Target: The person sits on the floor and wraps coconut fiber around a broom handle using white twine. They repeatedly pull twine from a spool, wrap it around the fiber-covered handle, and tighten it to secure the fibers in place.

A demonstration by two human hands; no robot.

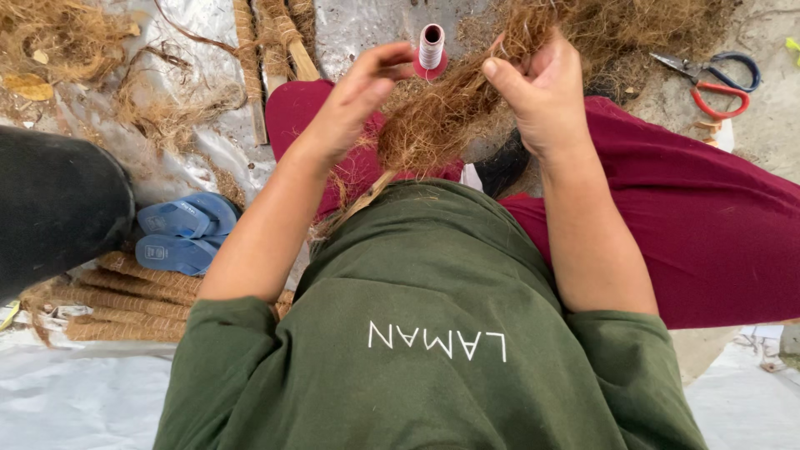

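Note:
I sit in a green shirt and maroon trousers. A bundle of brown coir fibre (pixel 442 117) hangs between my hands over my lap. My right hand (pixel 542 92) pinches the upper strands of the bundle between thumb and fingers. On the bundle's left side my left hand (pixel 358 96) has its fingers curled around the fibre. A stick-like stem (pixel 367 198) comes out of the bottom of the bundle toward my shirt. A spool of pale thread on a red base (pixel 431 50) stands just beyond my hands.
Scissors with red and blue handles (pixel 717 79) lie at the upper right. Loose fibre (pixel 58 33) covers the sheet at the upper left. Fibre-wrapped sticks (pixel 267 42) lie ahead, more wrapped rolls (pixel 125 300) at the left beside blue sandals (pixel 179 233). A dark-clothed leg (pixel 50 200) is at the left.

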